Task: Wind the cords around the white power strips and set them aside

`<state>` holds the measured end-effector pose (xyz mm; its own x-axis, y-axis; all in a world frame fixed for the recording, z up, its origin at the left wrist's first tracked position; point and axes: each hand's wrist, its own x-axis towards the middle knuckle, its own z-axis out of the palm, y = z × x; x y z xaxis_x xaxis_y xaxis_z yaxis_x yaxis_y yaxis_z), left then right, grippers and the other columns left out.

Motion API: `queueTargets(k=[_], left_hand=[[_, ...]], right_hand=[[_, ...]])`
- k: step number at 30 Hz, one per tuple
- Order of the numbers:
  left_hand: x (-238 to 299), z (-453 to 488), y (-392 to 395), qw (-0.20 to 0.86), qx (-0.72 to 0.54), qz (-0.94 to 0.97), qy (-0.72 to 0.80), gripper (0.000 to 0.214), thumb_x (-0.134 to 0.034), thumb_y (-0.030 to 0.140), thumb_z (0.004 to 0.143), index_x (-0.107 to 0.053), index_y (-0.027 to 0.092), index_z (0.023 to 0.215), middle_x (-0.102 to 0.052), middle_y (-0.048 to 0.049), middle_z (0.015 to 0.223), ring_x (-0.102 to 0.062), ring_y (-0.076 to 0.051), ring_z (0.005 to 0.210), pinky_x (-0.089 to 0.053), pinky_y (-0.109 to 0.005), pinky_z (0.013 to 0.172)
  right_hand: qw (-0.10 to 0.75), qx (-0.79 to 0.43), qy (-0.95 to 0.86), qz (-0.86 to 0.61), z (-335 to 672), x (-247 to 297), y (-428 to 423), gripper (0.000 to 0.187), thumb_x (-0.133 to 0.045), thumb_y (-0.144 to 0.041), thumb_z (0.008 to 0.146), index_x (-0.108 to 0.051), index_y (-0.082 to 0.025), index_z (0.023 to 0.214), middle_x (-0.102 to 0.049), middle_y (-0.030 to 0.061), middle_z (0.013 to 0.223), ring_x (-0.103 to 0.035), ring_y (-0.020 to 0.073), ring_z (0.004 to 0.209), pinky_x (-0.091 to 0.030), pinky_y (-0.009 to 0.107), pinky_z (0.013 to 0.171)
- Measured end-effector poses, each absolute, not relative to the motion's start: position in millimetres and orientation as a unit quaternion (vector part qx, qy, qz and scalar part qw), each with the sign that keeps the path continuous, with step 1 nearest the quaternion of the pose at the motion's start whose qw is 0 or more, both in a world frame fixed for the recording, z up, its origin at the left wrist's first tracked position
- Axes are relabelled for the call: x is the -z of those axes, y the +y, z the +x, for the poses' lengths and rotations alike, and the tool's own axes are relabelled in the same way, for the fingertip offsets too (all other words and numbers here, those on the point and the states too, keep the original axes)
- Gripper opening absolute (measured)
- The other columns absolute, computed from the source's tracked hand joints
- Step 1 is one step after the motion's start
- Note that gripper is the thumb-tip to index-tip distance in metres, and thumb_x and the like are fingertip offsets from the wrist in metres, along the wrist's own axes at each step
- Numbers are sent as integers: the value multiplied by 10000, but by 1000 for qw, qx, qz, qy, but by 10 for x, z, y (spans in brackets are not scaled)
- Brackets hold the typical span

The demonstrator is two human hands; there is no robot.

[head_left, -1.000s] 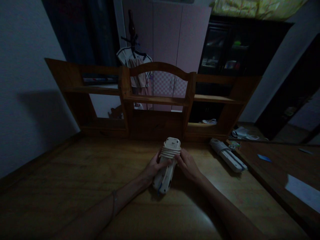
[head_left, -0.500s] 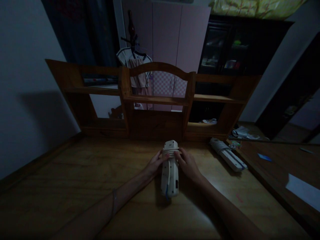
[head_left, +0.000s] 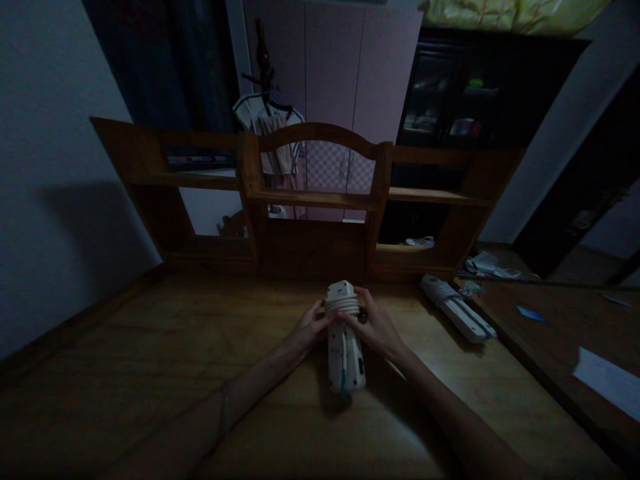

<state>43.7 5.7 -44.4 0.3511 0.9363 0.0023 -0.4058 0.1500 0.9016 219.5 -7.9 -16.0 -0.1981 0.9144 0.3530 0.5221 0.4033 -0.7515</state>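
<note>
A white power strip (head_left: 345,363) is held up between both hands over the wooden desk, its long side pointing away from me. Its white cord (head_left: 343,305) is wound in several turns around the far part, and a blue piece hangs at the near end. On the left side, my left hand (head_left: 310,327) grips the strip with the thumb by the windings. My right hand (head_left: 375,325) closes on the right side, its thumb pressing at the lower edge of the coils. A second power strip (head_left: 463,313), also wrapped in its cord, lies on the desk to the right.
A wooden shelf unit (head_left: 313,200) runs along the back edge of the desk (head_left: 200,373). At the right stands a lower brown surface (head_left: 560,340) with a white paper (head_left: 607,380) and a blue card (head_left: 531,313). A wall borders the left side.
The near end of the held strip has swung slightly to the right. My right thumb has moved lower on the windings, and a length of cord now shows beside my right wrist.
</note>
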Motion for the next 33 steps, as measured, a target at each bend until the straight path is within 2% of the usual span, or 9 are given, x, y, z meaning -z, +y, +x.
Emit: queueTargets(k=[5, 11, 19, 26, 33], left_hand=[[445, 447, 73, 699, -473, 440, 308, 523, -738, 376, 744, -536, 196, 1192, -638, -111, 1144, -657, -206, 899, -498, -286, 787], [465, 395, 104, 727, -467, 420, 278, 430, -653, 434, 810, -568, 188, 1152, -622, -105, 1153, -641, -187, 891, -505, -269, 728], [463, 353, 166, 756, -440, 394, 284, 413, -636, 442, 815, -639, 128, 1083, -668, -121, 1067, -643, -189, 824, -506, -294, 749], [429, 348, 137, 752, -454, 390, 276, 393, -630, 410, 823, -641, 135, 1102, -672, -112, 1056, -640, -191, 811, -506, -298, 726], [418, 367, 104, 772, -433, 397, 242, 448, -613, 431, 838, -604, 125, 1165, -647, -138, 1134, -648, -213, 881, -487, -315, 807]], right_hand=[[390, -226, -736, -505, 2221, 174, -71, 564, -550, -539, 849, -398, -241, 1303, -684, 40, 872, -640, 227, 743, -476, 327, 693], [419, -275, -730, -464, 2222, 197, -73, 501, -534, -492, 873, -399, -253, 1292, -659, 49, 993, -640, 233, 850, -492, 352, 755], [441, -305, -726, -431, 2209, 190, -85, 504, -548, -452, 881, -382, -251, 1313, -644, 55, 1061, -630, 235, 949, -488, 374, 831], [450, -326, -728, -401, 2201, 160, -114, 504, -534, -432, 898, -355, -247, 1331, -647, 46, 1027, -639, 214, 920, -502, 348, 815], [449, -330, -726, -403, 2218, 203, -84, 520, -531, -443, 895, -348, -242, 1338, -639, 60, 1068, -636, 230, 942, -495, 372, 832]])
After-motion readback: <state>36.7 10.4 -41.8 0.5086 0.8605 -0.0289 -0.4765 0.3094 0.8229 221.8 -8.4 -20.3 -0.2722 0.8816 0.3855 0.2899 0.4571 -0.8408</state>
